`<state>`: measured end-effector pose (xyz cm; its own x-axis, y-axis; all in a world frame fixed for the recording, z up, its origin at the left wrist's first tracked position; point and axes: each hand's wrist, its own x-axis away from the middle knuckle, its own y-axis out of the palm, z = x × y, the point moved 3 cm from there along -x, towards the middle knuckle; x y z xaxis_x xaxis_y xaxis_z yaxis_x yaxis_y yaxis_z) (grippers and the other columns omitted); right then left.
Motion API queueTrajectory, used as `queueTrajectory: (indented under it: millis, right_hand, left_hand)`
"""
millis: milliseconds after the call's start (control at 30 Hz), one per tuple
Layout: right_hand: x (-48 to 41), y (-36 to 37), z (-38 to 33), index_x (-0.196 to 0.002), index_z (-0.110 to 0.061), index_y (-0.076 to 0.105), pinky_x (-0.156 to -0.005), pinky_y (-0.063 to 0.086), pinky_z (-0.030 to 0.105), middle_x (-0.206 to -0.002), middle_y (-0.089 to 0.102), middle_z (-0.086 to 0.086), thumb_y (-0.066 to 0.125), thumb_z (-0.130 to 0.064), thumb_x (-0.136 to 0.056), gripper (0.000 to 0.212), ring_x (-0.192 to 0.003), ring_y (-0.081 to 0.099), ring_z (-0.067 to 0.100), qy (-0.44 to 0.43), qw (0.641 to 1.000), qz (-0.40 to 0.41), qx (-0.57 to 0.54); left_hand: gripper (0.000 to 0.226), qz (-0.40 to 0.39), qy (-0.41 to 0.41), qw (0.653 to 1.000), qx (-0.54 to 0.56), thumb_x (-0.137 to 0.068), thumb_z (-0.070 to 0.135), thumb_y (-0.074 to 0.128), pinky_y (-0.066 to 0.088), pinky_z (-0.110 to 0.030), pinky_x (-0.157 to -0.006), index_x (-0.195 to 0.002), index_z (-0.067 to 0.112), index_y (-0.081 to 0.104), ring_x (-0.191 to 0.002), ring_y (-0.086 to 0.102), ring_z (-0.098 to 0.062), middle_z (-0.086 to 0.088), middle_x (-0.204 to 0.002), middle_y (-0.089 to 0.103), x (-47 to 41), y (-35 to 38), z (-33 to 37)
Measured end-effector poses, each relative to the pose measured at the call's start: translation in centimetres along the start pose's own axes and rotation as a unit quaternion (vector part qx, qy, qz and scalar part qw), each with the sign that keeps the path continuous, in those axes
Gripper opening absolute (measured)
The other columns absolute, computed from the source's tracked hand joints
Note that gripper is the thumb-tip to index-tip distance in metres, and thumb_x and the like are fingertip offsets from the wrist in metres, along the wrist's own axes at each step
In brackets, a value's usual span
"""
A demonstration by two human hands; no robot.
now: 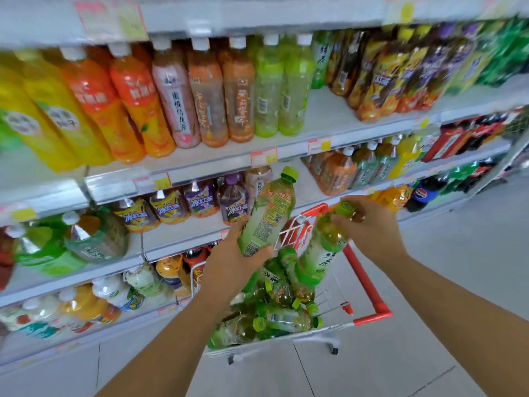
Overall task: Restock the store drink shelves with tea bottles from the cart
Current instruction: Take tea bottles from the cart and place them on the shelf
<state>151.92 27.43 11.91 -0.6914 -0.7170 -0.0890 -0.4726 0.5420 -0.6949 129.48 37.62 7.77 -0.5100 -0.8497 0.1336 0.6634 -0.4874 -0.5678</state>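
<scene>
Lifting step: mid-frame, the left hand grips a tea bottle, the right hand a second bottle, above the cart (heaped full). Next they likely go to the shelf gap, upper right.

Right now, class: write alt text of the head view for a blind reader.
The left hand grips a green tea bottle by its base; the right hand grips a second bottle near its cap, above a red-handled cart of loose bottles beside stocked drink shelves.

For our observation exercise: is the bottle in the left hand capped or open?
Capped: a green cap sits on the tea bottle, gripped by the left hand.
</scene>
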Motion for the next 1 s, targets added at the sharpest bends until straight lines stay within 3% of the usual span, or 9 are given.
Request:
queueTrajectory:
  millis: [100, 233, 433, 600, 767, 900, 1000]
  right_hand:
    - [0.0, -3.0, -3.2, -0.108, -0.018, 0.064, -0.072, 0.045, 0.027, -0.083, 0.063, -0.003, 0.073, -0.020, -0.080, 0.029, -0.080, 0.059, 0.015, -0.011, 0.996, 0.045, -0.071]
    - [-1.6, -6.6, -6.4, -0.115, -0.016, 0.060, -0.080, 0.049, 0.029, -0.095, 0.064, 0.001, 0.070, -0.022, -0.083, 0.034, -0.092, 0.061, 0.018, -0.035, 0.985, 0.073, -0.150]
    - [-6.2, -12.1, -8.4, -0.116, -0.012, 0.061, -0.092, 0.050, 0.039, -0.100, 0.064, 0.001, 0.071, -0.019, -0.083, 0.035, -0.096, 0.060, 0.016, -0.100, 0.975, 0.084, -0.181]
    - [-11.6, -15.5, -7.0, -0.116, -0.014, 0.062, -0.090, 0.052, 0.037, -0.102, 0.067, 0.004, 0.072, -0.017, -0.082, 0.036, -0.097, 0.063, 0.018, -0.144, 0.967, 0.035, -0.206]
    - [-16.6, -18.0, -5.4, -0.116, -0.015, 0.061, -0.082, 0.049, 0.022, -0.104, 0.067, 0.004, 0.070, -0.017, -0.083, 0.034, -0.093, 0.060, 0.013, -0.190, 0.966, -0.010, -0.176]
    - [-20.0, -18.1, -4.1, -0.114, -0.020, 0.060, -0.086, 0.051, 0.031, -0.105, 0.066, 0.002, 0.070, -0.021, -0.084, 0.032, -0.096, 0.062, 0.015, -0.201, 0.965, -0.037, -0.164]
    - [-22.3, -17.5, -3.6, -0.114, -0.019, 0.059, -0.085, 0.050, 0.030, -0.101, 0.064, -0.001, 0.070, -0.022, -0.083, 0.033, -0.092, 0.060, 0.013, -0.210, 0.964, -0.018, -0.165]
  left_hand:
    - [0.065, 0.006, 0.030, 1.000, 0.007, -0.077, 0.051, 0.069, 0.055, -0.032, -0.076, -0.134, 0.033, 0.041, -0.085, 0.063, -0.010, 0.012, -0.108, 0.062, 0.4, -2.2, 2.9]
    - [0.067, 0.025, 0.061, 0.998, 0.006, -0.077, 0.051, 0.068, 0.057, -0.036, -0.072, -0.134, 0.031, 0.040, -0.082, 0.065, -0.012, 0.010, -0.104, 0.062, 0.6, -3.9, 6.7]
    - [0.064, 0.071, 0.078, 0.994, 0.010, -0.077, 0.049, 0.070, 0.049, -0.021, -0.069, -0.132, 0.034, 0.041, -0.086, 0.061, -0.006, 0.014, -0.104, 0.061, -0.6, -2.7, 12.6]
    - [0.069, 0.115, 0.046, 0.991, 0.041, -0.075, 0.050, 0.071, 0.056, -0.035, -0.079, -0.135, 0.033, 0.041, -0.088, 0.064, -0.010, 0.011, -0.107, 0.063, -2.8, 2.5, 16.9]
    - [0.062, 0.148, 0.002, 0.984, 0.102, -0.077, 0.047, 0.071, 0.058, -0.041, -0.072, -0.129, 0.035, 0.041, -0.079, 0.068, -0.014, 0.010, -0.100, 0.066, -4.9, 8.3, 20.2]
    - [0.056, 0.166, -0.015, 0.980, 0.110, -0.078, 0.044, 0.071, 0.057, -0.040, -0.073, -0.127, 0.034, 0.044, -0.079, 0.066, -0.011, 0.013, -0.097, 0.065, -6.5, 10.5, 21.5]
    - [0.058, 0.182, -0.042, 0.975, 0.116, -0.078, 0.045, 0.071, 0.057, -0.041, -0.074, -0.128, 0.035, 0.043, -0.079, 0.067, -0.012, 0.013, -0.095, 0.065, -8.1, 10.8, 21.4]
